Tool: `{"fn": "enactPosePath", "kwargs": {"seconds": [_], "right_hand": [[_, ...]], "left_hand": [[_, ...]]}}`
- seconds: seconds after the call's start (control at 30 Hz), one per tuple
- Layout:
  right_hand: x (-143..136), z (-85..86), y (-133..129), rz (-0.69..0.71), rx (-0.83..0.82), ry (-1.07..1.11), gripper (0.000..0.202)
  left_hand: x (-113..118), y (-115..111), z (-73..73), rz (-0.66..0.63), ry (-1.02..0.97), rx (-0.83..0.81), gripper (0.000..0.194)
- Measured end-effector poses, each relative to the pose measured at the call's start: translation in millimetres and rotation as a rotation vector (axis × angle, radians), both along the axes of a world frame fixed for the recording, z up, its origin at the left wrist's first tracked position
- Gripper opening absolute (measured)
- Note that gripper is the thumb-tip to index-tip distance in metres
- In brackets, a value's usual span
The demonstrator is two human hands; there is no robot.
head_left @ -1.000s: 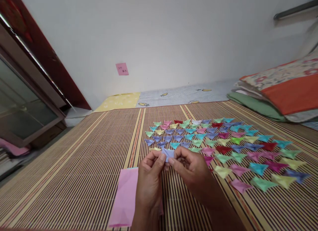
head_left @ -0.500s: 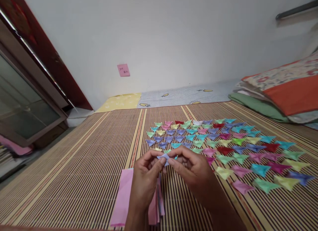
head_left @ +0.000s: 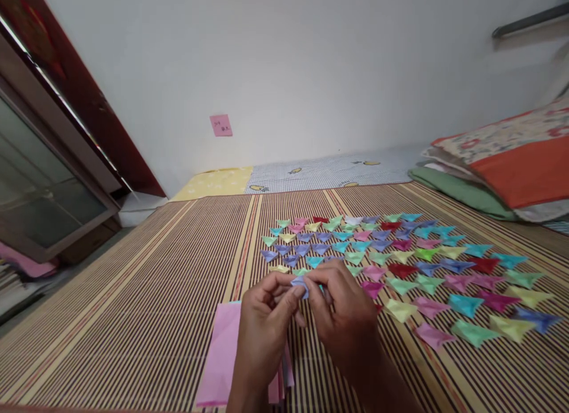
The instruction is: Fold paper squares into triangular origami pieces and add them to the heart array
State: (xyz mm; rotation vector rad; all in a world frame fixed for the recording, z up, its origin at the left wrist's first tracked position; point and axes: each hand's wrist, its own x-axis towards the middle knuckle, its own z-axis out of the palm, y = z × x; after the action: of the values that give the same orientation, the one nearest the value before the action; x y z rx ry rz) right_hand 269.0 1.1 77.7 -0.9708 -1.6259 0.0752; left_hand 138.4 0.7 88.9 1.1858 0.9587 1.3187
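Observation:
A small piece of folded lavender paper (head_left: 299, 285) is pinched between my two hands, low in the middle of the view. My left hand (head_left: 267, 318) grips it with thumb and forefinger from the left. On the other side, the thumb and forefinger of my right hand (head_left: 344, 306) close on its right edge. The fingers hide part of the paper. Under my left wrist lies a stack of pink paper sheets (head_left: 217, 354), partly covered by the forearm. Rows of small folded paper shapes (head_left: 402, 285) in many colours spread beyond and right of my hands.
All this lies on a striped mat (head_left: 146, 300). Folded bedding (head_left: 511, 170) is piled at the far right. A checked cloth (head_left: 311, 173) runs along the white wall, which bears a pink note (head_left: 221, 125). At left stands a glass-fronted cabinet (head_left: 40, 170).
The lavender paper has turned and shifted slightly right between my fingers. My right hand has bent more and its fingertips have closed in over the paper's right side.

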Motion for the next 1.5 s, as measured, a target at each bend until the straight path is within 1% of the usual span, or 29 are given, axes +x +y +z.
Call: {"fn": "enactPosePath", "kwargs": {"seconds": [0.1,0.23,0.3,0.4,0.43,0.57,0.6,0.63,0.8,0.9,0.97,1.1,1.23,1.37,1.5], "right_hand": [[-3,-0.4,-1,0.026,-0.036,0.068,0.017],[-2,0.3,-3,0.019,-0.054,0.11,0.016],[0,1.7,-2,0.024,-0.129,0.125,0.013],[3,4.3,-1,0.059,-0.301,0.152,0.014],[3,4.9,-1,0.061,-0.317,0.155,0.015],[4,5.1,-1,0.006,-0.188,0.152,0.017],[4,5.1,-1,0.016,-0.186,0.168,0.016],[5,5.4,-1,0.044,-0.217,0.196,0.015],[13,9.6,0,0.243,-0.524,0.323,0.014],[13,11.9,-1,0.347,-0.61,0.409,0.014],[11,12.0,-1,0.353,-0.616,0.469,0.014],[9,9.1,-1,0.285,-0.589,0.493,0.015],[6,6.0,-2,0.219,-0.519,0.48,0.013],[3,6.5,-2,0.253,-0.461,0.513,0.011],[1,8.5,-2,0.299,-0.437,0.55,0.011]], "left_hand": [[2,1,1.1,0.019,-0.027,0.004,0.017],[3,1,0.3,-0.006,-0.038,-0.013,0.021],[3,1,0.1,-0.006,-0.036,-0.01,0.021],[4,0,0.2,0.02,-0.004,0.014,0.017],[4,-1,0.1,0.021,0.005,0.023,0.017],[6,-1,-0.1,-0.004,-0.007,0.028,0.016],[5,-1,-0.2,-0.003,-0.016,0.025,0.015],[5,-1,-0.4,0.009,-0.024,0.024,0.014],[2,2,-1.9,0.107,-0.041,0.036,0.012],[2,3,-4.0,0.136,-0.041,0.046,0.011],[2,3,-4.8,0.15,-0.021,0.053,0.011],[0,2,-2.4,0.118,0.042,0.047,0.011],[-1,1,0.1,0.066,-0.013,0.042,0.013],[-2,2,-4.9,0.047,-0.09,0.069,0.007],[-3,4,-8.4,0.079,-0.132,0.085,0.006]]}}
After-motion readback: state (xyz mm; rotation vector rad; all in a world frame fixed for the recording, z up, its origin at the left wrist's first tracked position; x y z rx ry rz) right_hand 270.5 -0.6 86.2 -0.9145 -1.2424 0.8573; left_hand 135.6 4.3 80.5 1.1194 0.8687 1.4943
